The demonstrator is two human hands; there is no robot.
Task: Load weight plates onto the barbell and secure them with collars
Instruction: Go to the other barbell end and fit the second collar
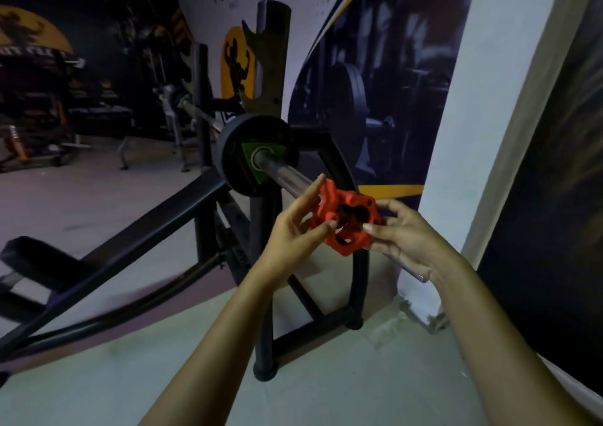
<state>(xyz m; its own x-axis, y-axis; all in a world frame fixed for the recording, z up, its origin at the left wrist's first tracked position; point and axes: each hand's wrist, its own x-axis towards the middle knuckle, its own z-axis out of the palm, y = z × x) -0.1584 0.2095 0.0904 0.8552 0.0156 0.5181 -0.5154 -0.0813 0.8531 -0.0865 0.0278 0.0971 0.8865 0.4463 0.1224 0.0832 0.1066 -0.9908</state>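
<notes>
At sleeve's near end | red collar (346,221) pinched between left hand (295,230) and right hand (411,236), both partly curled | sleeve (287,174) ran up-left to plate (239,155) | hands equally near

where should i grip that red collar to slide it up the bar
Grip the red collar by its outer rim on opposite sides, left hand from the left and right hand from the right. Its central hole faces along the barbell sleeve, so keep the fingers off the hole.

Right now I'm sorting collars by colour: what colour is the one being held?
Red-orange collar, clearest in the head view.
</notes>
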